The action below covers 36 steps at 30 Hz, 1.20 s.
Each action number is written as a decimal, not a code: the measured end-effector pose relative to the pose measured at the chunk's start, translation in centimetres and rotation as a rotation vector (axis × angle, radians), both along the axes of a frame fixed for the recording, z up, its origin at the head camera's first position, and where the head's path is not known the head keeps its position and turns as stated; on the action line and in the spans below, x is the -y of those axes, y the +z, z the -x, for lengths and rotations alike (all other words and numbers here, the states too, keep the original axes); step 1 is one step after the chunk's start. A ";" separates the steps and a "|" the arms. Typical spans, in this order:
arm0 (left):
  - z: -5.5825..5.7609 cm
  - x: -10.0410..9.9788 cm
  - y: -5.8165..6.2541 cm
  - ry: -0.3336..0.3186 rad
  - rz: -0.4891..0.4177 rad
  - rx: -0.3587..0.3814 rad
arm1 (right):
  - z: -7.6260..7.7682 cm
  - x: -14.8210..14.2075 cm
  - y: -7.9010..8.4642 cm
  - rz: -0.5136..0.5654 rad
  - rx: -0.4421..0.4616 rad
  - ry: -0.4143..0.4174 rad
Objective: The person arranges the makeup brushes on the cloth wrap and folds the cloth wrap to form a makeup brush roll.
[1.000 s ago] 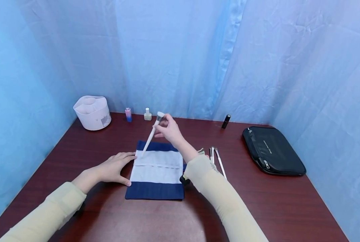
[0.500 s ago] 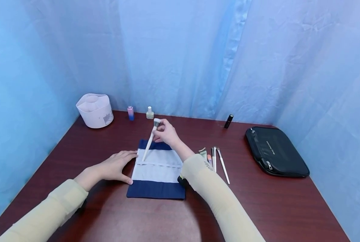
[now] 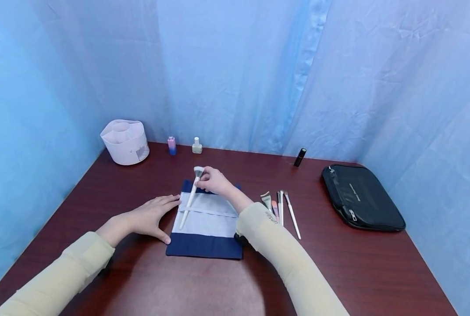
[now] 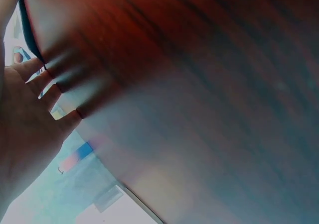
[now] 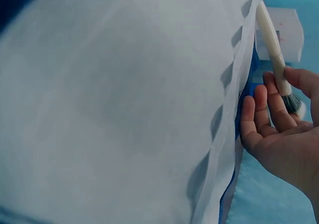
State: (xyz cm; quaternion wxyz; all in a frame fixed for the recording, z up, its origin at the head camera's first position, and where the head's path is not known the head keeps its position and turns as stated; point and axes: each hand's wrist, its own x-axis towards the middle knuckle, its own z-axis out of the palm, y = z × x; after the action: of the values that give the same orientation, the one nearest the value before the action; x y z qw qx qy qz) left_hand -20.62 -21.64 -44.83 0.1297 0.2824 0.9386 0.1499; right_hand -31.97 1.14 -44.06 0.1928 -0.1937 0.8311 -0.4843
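A navy brush roll (image 3: 205,247) lies unfolded on the table, its white lining crossed by a white band (image 3: 215,213). My right hand (image 3: 215,181) pinches a white makeup brush (image 3: 191,197) just below its bristles. The brush slants, bristles up and away, its handle reaching down past the band near the roll's left edge. In the right wrist view, the handle (image 5: 270,37) meets the band's edge, which bulges into several gaps. My left hand (image 3: 150,217) rests with fingers spread at the roll's left edge, thumb by the lower navy part.
Right of the roll lie several brushes (image 3: 292,215), a green-tipped item (image 3: 266,199) and an orange-tipped one (image 3: 275,207). A black zip case (image 3: 363,197) is farther right. Along the back stand a white organizer (image 3: 125,145), pink-blue bottle (image 3: 172,145), nail polish (image 3: 197,146) and black tube (image 3: 300,157).
My right hand has lowered toward the roll with the brush, whose handle end has moved down from above the band to below it. The left hand stays at the roll's edge.
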 end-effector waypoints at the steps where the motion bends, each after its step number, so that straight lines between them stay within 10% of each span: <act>1: 0.0 0.0 0.0 -0.004 -0.001 0.000 | 0.0 0.0 -0.1 -0.022 -0.012 0.019; 17: -0.2 0.1 -0.2 -0.004 0.000 0.000 | -0.6 0.1 -0.8 -0.249 -0.166 0.340; 36: -0.4 -0.2 -0.4 -0.006 -0.002 -0.039 | -0.5 -6.8 3.7 -0.162 -0.263 0.204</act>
State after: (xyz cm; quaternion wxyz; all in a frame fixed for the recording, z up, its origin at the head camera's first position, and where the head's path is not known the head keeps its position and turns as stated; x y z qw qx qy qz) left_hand -20.23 -21.46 -45.21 0.1118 0.2883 0.9399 0.1448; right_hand -31.43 7.95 -40.40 0.1456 -0.3224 0.8614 -0.3644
